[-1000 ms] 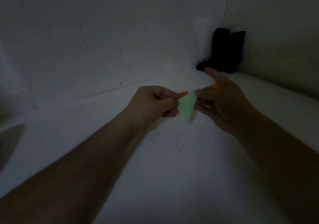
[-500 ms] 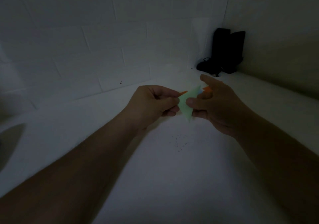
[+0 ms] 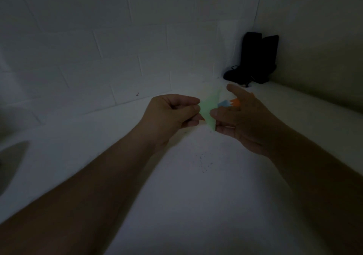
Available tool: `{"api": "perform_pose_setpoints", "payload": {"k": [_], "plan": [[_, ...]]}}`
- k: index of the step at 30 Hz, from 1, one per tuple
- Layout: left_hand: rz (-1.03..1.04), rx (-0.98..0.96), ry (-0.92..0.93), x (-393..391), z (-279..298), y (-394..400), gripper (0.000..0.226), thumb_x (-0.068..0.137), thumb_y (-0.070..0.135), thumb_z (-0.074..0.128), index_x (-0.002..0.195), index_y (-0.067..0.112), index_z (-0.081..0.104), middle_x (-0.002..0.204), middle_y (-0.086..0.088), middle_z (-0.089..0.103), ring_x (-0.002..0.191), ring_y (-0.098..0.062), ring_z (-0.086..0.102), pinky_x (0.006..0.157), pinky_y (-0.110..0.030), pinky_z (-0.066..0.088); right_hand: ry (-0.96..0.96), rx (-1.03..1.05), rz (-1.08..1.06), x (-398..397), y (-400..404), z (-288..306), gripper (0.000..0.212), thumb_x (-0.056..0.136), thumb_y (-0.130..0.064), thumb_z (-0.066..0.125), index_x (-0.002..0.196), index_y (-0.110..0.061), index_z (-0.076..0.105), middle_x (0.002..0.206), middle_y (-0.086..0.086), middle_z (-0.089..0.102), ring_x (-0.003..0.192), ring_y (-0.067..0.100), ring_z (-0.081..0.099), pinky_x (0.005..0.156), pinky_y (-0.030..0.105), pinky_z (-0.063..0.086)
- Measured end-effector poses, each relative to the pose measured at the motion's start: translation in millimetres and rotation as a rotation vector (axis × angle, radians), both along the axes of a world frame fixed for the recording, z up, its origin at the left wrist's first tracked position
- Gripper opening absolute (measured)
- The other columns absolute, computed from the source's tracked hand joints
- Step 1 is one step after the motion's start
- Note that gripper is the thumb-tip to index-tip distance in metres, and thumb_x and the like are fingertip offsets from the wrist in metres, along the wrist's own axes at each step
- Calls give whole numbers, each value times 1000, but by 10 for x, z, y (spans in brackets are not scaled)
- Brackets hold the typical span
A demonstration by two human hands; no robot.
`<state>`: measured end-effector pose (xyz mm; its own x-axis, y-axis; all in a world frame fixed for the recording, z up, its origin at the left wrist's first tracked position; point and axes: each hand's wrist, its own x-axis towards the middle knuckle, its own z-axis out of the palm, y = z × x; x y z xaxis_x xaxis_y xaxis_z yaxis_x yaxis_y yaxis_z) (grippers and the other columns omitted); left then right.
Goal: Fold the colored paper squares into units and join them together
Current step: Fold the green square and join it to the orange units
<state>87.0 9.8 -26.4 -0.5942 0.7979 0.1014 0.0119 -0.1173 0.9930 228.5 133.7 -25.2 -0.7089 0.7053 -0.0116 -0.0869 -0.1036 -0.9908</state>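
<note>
A folded green paper unit (image 3: 209, 109) hangs in the air between my two hands, above the white surface. My left hand (image 3: 172, 115) pinches its left edge with curled fingers; a small orange paper tip (image 3: 202, 118) shows just below that pinch. My right hand (image 3: 241, 117) grips the green unit's right side between thumb and fingers, with the index finger raised. Behind the right fingers I see a blue paper piece (image 3: 224, 103) and an orange paper piece (image 3: 235, 102). How the pieces interlock is hidden by the fingers and the dim light.
The white surface (image 3: 196, 195) runs to a white tiled wall (image 3: 98, 48) behind. A black object (image 3: 255, 58) stands in the far right corner. A grey shape (image 3: 11, 162) lies at the left edge. Small dark specks (image 3: 204, 162) dot the surface below the hands.
The green unit has turned from a broad downward cone into a narrow upright sliver. My right hand moved closer to my left, and blue and orange pieces now show behind its fingers.
</note>
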Motion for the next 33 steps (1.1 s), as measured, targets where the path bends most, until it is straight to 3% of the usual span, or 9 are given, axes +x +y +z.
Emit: {"api": "perform_pose_setpoints", "payload": {"k": [4, 7, 9, 11, 19, 22, 24, 30, 33], "plan": [[16, 16, -18, -2, 0, 8, 9, 91, -2, 72, 95, 6, 74, 73, -11, 75, 72, -18, 73, 74, -28, 63, -57, 44, 8, -12, -1, -41, 88, 80, 5, 77, 152, -29, 38, 100, 17, 60, 90, 26, 71, 65, 32, 60], [13, 27, -16, 2, 0, 9, 9, 91, -2, 72, 96, 5, 74, 74, -12, 75, 71, -18, 73, 73, -29, 63, -49, 36, 14, -11, 18, -32, 89, 80, 7, 76, 153, -25, 36, 108, 16, 57, 88, 27, 71, 64, 32, 60], [19, 36, -23, 15, -3, 16, 9, 91, -3, 71, 97, 4, 74, 73, -12, 75, 70, -18, 73, 73, -29, 64, -51, 45, 11, -7, 24, -31, 89, 81, 7, 75, 154, -26, 35, 96, 17, 63, 88, 26, 73, 65, 32, 60], [26, 46, -30, 5, -1, 14, 10, 92, -3, 71, 98, 4, 74, 73, -11, 75, 70, -17, 73, 75, -30, 64, -55, 48, 28, -4, 17, -41, 89, 81, 8, 75, 152, -29, 36, 80, 5, 70, 83, 21, 74, 67, 32, 61], [42, 59, -38, -14, 6, 10, 11, 92, -4, 69, 98, 4, 74, 71, -9, 75, 68, -16, 71, 77, -31, 64, -89, 81, 90, 25, 19, -23, 94, 78, 12, 74, 153, -28, 34, 80, 0, 77, 80, 21, 75, 70, 35, 61], [37, 35, 6, -7, -8, 2, 10, 92, -4, 70, 97, 4, 74, 74, -13, 74, 68, -18, 71, 73, -30, 64, -103, 46, 93, 22, 12, -9, 89, 77, 6, 78, 149, -31, 41, 112, 9, 71, 93, 26, 74, 76, 38, 62], [17, 4, 39, 5, -28, -2, 9, 92, -2, 71, 96, 5, 74, 75, -16, 74, 68, -18, 72, 71, -28, 63, -81, 36, 82, 17, 7, -4, 82, 80, 4, 77, 147, -29, 44, 122, 12, 68, 99, 27, 73, 84, 45, 60], [-4, -26, 59, 31, -39, 20, 9, 91, -3, 72, 92, 6, 76, 72, -13, 74, 64, -16, 72, 71, -29, 63, -31, 73, 46, 25, 38, 5, 80, 80, 12, 72, 146, -24, 45, 74, 2, 75, 82, 20, 76, 70, 38, 62], [-2, -35, 63, 32, -42, 15, 10, 91, -3, 72, 90, 6, 76, 70, -12, 74, 64, -17, 72, 71, -29, 63, -10, 38, 73, 37, 40, 7, 80, 83, 11, 70, 147, -28, 42, 84, 3, 78, 87, 20, 76, 71, 37, 62]]}}
